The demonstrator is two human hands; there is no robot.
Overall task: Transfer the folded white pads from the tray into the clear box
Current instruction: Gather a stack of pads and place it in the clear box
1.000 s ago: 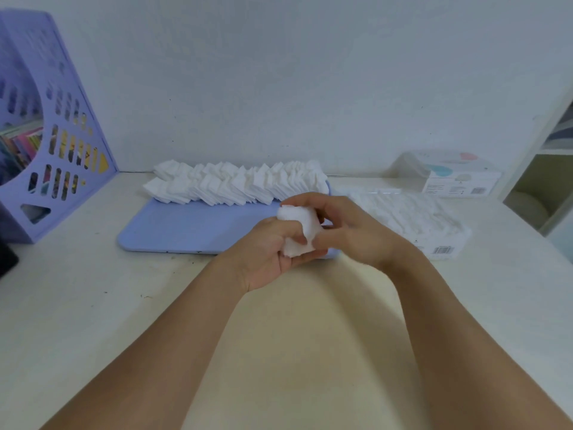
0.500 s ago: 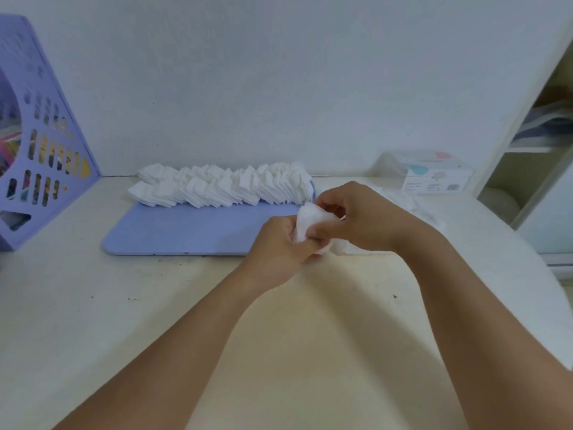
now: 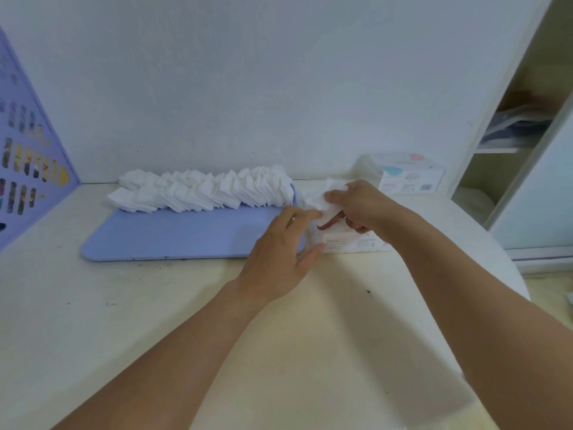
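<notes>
A row of folded white pads [image 3: 204,189] lies along the back of the light blue tray [image 3: 173,237]. Right of the tray stands the clear box [image 3: 347,243], mostly hidden by my hands. My right hand [image 3: 362,206] pinches a folded white pad [image 3: 322,197] just above the box. My left hand [image 3: 282,252] sits at the tray's right end beside the box, fingers fairly straight, its fingertips touching the pad's lower left edge.
A purple file rack [image 3: 28,169] stands at the left edge of the cream table [image 3: 155,321]. A white carton with coloured print [image 3: 406,175] sits against the wall behind the box. An open cabinet shelf [image 3: 511,144] is on the right.
Both hands have carried the pad rightward from the table's middle to above the clear box. My left hand has loosened its grip on the pad.
</notes>
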